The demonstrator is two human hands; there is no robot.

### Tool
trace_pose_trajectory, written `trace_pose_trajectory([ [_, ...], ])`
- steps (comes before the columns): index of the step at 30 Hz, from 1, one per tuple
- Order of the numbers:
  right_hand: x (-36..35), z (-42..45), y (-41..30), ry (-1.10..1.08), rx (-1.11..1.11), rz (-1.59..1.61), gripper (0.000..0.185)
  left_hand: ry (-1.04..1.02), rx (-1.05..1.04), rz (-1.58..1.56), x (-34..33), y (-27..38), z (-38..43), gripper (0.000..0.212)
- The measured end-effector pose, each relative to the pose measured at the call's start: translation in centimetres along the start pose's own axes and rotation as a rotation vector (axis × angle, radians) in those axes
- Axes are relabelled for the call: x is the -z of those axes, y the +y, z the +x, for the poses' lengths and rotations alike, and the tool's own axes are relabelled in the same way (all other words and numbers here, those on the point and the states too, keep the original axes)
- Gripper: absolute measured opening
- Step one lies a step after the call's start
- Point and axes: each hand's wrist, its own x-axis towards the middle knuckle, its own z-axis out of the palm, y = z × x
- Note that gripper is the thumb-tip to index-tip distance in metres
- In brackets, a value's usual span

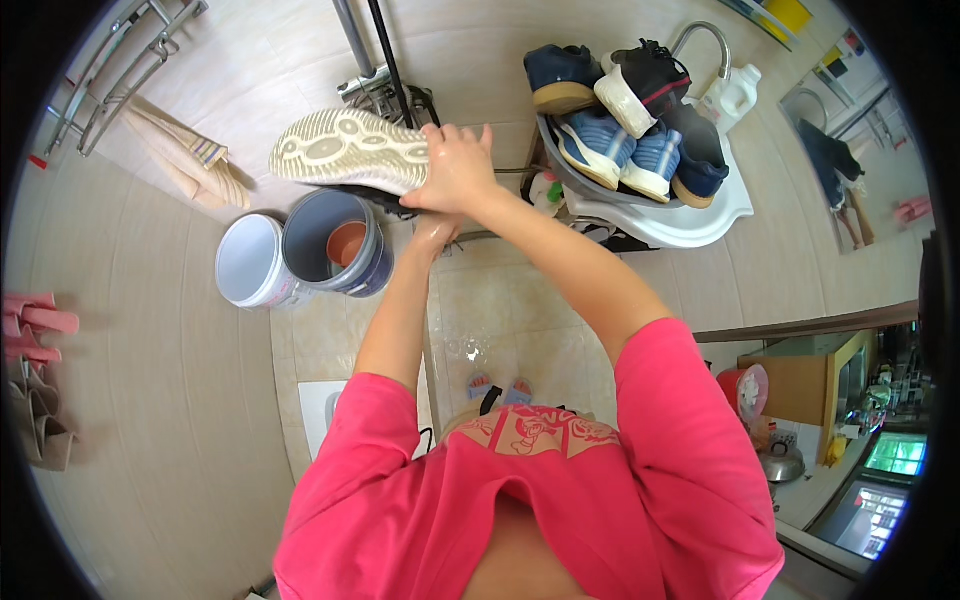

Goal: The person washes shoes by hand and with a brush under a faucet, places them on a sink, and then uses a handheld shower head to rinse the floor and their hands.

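A shoe with a pale ribbed sole (349, 150) and a dark upper is held up near the wall, sole facing me and toe to the left. My right hand (459, 169) grips its heel end, with the thumb along the lower edge and the fingers over the far side. Wet skin shows on both arms. My left hand (441, 226) reaches up under the shoe, behind my right hand. Only its wrist and base show; its fingers are hidden, so its hold cannot be seen.
Below the shoe stand a white bucket (251, 259) and a grey bucket (304, 274) with an orange-brown container (346, 244) inside. At right, a grey basin (581, 180) heaped with several shoes rests on a white washbasin (720, 221). A shower mixer (371, 86) is behind the shoe.
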Motion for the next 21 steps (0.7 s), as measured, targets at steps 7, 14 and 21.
trace_pose_trajectory([
  [7,-1.1,-0.5,-0.8,-0.115,-0.029,0.029,0.087,0.043,0.006,0.051,2.0,-2.9,0.2,0.022],
  [14,2.2,0.6,-0.2,-0.156,-0.190,0.263,0.092,-0.003,-0.093,0.404,3.2,2.0,-2.9,0.045],
  [21,7.5,2.3,4.0,-0.351,-0.299,1.260,0.089,0.199,-0.042,0.488,4.1,12.7,-7.7,0.019],
])
